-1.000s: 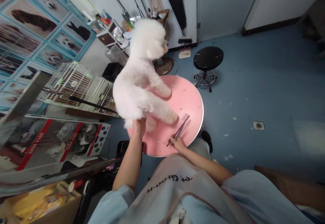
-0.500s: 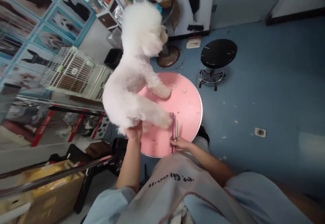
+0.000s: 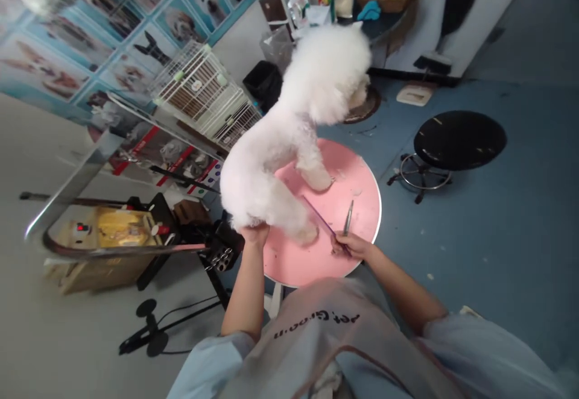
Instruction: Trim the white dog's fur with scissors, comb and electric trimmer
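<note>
A white fluffy dog (image 3: pixel 266 152) stands on a round pink grooming table (image 3: pixel 366 200), its head towards the back. My left hand (image 3: pixel 254 234) holds the dog's rear from below, its fingers partly hidden in the fur. Over the table's near right part, my right hand (image 3: pixel 355 246) is closed around a purple comb (image 3: pixel 319 215) and a pair of scissors (image 3: pixel 348 218) together. The comb slants up and left, just right of the dog's hind paw (image 3: pixel 308 234). The scissor blades point away from me and look closed.
A black round stool (image 3: pixel 459 140) stands on the blue floor to the right. Behind the dog are a white wire cage (image 3: pixel 199 85) and a black bin (image 3: pixel 263 82). A metal bar (image 3: pixel 126 253) reaches in from the left. A dustpan (image 3: pixel 416 93) lies at the back.
My view has shifted, so the scene sits farther right and lower. The comb has tilted from pointing straight away to slanting left. My left hand stays at the dog's rear.
</note>
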`<state>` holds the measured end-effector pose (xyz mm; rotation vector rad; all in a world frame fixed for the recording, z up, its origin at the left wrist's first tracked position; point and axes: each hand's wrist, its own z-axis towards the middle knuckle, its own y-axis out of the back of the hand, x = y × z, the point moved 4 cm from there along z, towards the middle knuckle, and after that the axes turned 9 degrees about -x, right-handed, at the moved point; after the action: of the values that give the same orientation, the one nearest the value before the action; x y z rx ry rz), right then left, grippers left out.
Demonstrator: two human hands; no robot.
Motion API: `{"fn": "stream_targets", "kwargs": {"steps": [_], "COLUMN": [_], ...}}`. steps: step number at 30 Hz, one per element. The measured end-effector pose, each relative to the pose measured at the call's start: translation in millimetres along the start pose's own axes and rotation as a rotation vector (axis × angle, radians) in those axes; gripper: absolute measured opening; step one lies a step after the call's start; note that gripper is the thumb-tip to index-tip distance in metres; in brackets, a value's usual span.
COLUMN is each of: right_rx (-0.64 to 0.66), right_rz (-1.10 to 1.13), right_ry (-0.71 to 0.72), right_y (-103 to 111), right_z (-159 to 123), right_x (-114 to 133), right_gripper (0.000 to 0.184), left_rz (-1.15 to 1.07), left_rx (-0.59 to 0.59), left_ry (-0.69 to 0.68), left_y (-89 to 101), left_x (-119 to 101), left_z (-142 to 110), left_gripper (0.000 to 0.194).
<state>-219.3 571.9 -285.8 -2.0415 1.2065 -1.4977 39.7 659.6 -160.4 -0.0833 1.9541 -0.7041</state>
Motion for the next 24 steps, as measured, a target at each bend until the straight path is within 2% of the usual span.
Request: {"fn": "stream_targets", "kwargs": {"steps": [2,4,6,9,11,13,15,17,20,24], "right_rx": [-0.137,-0.241,-0.241,-0.120,-0.099,-0.152,-0.198,-0.177,-0.180,-0.459], "right_rz": [0.050,0.064,0.026,-0.014,0.005,0.000,-0.064,-0.112,-0.052,0.001], "right_ry": [-0.050,-0.118,-0.220,-0.295,-0.253,-0.225,-0.256,-0.275,-0.192,-0.038], "right_y": [17.2,23.2,16.5,2.8,3.8,11.1,15.8,13.2,7.1,20.6], "right_z": [-5.3,0.4,12.4,22.3,17.4,6.9,-3.7,-11.1,-17.4,-22.2], "right_x": [-15.2,-28.1,-37.1,-41.5,-42.0,-47.4,-58.7,-70.3,-79.7,-77.6], "right_gripper": [0.036,0.035,0.033,0.031,0.033,0.037,0.042,0.045,0.045,0.042], "left_rz": [-0.038,-0.066,-0.079,-0.090,-0.094,-0.096,-0.099,-0.110,-0.120,-0.117], "left_rx": [-0.034,-0.052,-0.052,-0.062,-0.069,-0.066,-0.071,-0.080,-0.059,-0.004], "left_ry": [0.010,0.006,-0.009,-0.006,0.010,0.016,0.016,0.016,0.028,0.019], "left_y": [-1.2,-3.2,-5.0,-5.1,-4.6,-4.7,-5.1,-5.9,-8.6,-13.7], "left_x": [2.1,2.8,2.3,1.9,2.4,3.0,3.5,3.8,4.0,1.6], "left_z": [0.0,0.5,1.2,2.0,2.0,1.6,1.4,1.3,1.0,-0.4], "left_gripper": [0.045,0.044,0.045,0.047,0.046,0.045,0.046,0.048,0.046,0.041]}}
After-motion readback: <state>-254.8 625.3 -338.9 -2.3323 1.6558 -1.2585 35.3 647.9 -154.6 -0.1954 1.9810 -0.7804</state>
